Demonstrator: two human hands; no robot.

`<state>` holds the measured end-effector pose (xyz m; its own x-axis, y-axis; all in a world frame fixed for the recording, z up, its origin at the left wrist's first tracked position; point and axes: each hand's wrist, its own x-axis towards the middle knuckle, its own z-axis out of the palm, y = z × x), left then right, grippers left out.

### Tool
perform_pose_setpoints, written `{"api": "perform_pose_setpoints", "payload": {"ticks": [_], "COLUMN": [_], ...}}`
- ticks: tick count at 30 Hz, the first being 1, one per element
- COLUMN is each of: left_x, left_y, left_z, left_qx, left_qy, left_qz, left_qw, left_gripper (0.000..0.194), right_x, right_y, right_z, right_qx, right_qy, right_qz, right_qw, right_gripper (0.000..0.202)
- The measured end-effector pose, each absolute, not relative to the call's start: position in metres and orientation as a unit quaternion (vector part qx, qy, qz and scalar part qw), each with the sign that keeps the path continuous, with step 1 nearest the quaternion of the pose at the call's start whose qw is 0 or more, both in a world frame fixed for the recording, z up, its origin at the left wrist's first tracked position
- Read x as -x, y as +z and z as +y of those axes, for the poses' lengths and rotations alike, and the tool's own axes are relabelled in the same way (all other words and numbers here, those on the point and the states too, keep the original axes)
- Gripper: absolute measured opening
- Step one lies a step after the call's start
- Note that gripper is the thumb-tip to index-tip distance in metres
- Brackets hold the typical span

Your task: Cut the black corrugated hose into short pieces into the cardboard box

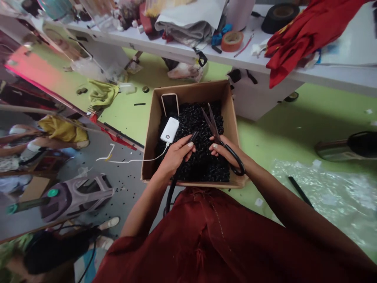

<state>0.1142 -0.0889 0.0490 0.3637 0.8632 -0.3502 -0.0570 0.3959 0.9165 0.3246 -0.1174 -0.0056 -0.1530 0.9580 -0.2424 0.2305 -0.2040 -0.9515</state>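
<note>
My left hand is closed around a bundle of thin black strips. Its cut-looking end pokes out past the thumb, and the long tail hangs below the wrist to the left of my lap. In my right hand is a pair of scissors with black handles, blades pointing away and slightly apart. Both hands are over a cardboard box filled with small black cut pieces. A white power bank with a white cable and a phone-like framed black object rest inside it.
A white workbench runs across the back, with red gloves, an orange tape roll and black tape on it. Clear plastic sheeting lies on the right. At left are a grey plastic stool and other people.
</note>
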Motion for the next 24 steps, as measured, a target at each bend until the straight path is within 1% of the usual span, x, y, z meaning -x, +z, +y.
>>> {"api": "perform_pose_setpoints", "payload": {"ticks": [6,10,13,17,20,24], "left_x": [-0.126,-0.124,-0.119,-0.114,-0.113,-0.113], "left_y": [0.054,0.061,0.067,0.066,0.054,0.042], "left_z": [-0.128,-0.148,-0.16,-0.174,-0.18,-0.179], "left_qx": [-0.42,-0.437,-0.43,-0.411,-0.405,-0.414], "left_qy": [0.387,0.435,0.467,0.453,0.416,0.399], "left_qz": [0.495,0.508,0.512,0.511,0.5,0.48], "left_qw": [0.655,0.601,0.579,0.604,0.642,0.662], "left_gripper": [0.041,0.035,0.035,0.037,0.037,0.038], "right_x": [-0.333,-0.337,-0.347,-0.356,-0.351,-0.336], "right_y": [0.017,0.035,0.051,0.061,0.056,0.053], "right_z": [-0.148,-0.159,-0.168,-0.189,-0.206,-0.216], "right_qx": [0.533,0.525,0.542,0.597,0.613,0.62], "right_qy": [0.5,0.488,0.433,0.337,0.318,0.295], "right_qz": [-0.638,-0.652,-0.681,-0.713,-0.716,-0.719], "right_qw": [0.242,0.247,0.232,0.15,0.104,0.11], "right_gripper": [0.052,0.055,0.059,0.059,0.058,0.059]}}
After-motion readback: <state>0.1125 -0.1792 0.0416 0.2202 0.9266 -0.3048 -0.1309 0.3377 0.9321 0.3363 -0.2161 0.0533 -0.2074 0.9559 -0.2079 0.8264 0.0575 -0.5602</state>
